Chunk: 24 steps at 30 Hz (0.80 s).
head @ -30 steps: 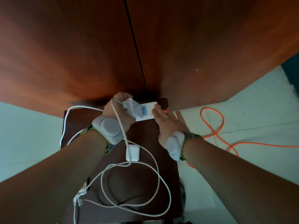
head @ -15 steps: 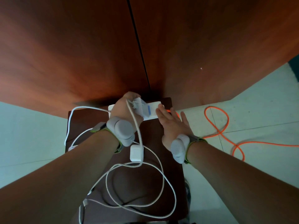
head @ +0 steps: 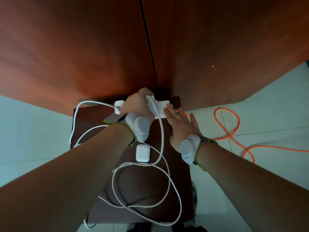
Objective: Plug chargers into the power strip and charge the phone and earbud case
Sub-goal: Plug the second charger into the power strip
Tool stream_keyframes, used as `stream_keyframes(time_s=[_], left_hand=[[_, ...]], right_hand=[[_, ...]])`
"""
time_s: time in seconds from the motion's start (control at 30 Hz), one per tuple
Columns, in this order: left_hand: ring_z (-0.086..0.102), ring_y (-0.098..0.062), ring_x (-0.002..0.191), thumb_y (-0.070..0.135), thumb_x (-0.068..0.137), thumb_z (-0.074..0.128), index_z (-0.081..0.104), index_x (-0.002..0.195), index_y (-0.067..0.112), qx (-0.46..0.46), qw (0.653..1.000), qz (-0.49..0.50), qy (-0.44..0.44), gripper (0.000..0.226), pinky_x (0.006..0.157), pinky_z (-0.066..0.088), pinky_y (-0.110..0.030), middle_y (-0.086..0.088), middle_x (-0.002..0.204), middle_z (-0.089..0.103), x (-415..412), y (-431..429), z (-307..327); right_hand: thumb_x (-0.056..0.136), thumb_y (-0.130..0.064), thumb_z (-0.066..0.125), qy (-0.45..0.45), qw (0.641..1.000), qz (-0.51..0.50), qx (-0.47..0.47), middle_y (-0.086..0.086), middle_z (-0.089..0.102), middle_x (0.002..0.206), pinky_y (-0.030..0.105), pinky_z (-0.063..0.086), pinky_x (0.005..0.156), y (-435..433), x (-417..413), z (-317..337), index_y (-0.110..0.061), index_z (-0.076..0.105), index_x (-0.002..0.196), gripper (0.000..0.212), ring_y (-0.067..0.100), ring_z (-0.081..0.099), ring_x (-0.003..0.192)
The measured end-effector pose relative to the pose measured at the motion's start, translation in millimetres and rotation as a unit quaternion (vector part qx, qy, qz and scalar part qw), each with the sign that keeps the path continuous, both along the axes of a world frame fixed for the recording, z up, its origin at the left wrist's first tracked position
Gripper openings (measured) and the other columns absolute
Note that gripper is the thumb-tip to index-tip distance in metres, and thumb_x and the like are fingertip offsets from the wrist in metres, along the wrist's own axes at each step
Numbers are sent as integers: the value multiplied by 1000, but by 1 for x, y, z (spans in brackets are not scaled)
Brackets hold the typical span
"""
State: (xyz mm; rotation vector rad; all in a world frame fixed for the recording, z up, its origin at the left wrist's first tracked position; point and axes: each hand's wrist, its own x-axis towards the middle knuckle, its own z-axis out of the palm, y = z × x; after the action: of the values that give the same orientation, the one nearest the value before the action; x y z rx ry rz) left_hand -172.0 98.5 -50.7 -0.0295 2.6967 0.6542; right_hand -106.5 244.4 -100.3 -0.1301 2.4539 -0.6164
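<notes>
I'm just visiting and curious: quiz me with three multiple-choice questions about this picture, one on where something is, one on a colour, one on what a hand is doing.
1. Where does the earbud case lie?
A. on the floor
B. on the dark table, between the two forearms
C. on top of the power strip

2. What colour is the cord looping over the floor tiles?
A. orange
B. black
C. blue

3. What is the left hand doing?
A. resting flat and empty
B. lifting the earbud case
C. gripping a white charger at the power strip

Answers:
1 B, the case sits on the table among white cable loops.
2 A, it is bright orange against the pale tiles.
3 C, its fingers close around the charger, while the right hand lies open, holding the strip down.
</notes>
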Motion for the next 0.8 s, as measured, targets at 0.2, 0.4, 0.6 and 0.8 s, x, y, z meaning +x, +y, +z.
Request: stream_keyframes(time_s=[0.2,0.4,0.6,0.8], left_hand=[[60,-29,106,11,80,62,48,125,18,1,999,-20,-25,48,91,48,-39,-7,115,63,5,-3,7],[61,-19,108,5,77,59,47,130,27,89,994,69,-13,59,95,50,-36,3,121,61,34,-26,22],[65,-11,85,-5,77,55,65,93,23,178,974,130,-46,34,82,50,-21,9,89,67,82,-48,35],[63,0,68,-15,77,51,65,81,19,202,959,167,-108,37,68,48,-13,6,78,65,124,-61,53]], right_hand=[[82,-6,44,-36,998,-39,-25,-21,-11,156,44,-6,118,-7,-7,10,-34,2,148,83,16,-8,147],[79,-10,53,19,968,-194,-158,-5,36,151,38,24,116,-8,18,15,-31,36,141,67,20,35,137],[61,-9,73,-56,911,-244,-328,-13,71,86,18,47,76,-22,65,53,-42,65,91,46,12,64,88],[74,-8,74,-84,879,-243,-401,3,75,79,30,55,82,-43,83,101,-23,76,81,16,11,68,75]])
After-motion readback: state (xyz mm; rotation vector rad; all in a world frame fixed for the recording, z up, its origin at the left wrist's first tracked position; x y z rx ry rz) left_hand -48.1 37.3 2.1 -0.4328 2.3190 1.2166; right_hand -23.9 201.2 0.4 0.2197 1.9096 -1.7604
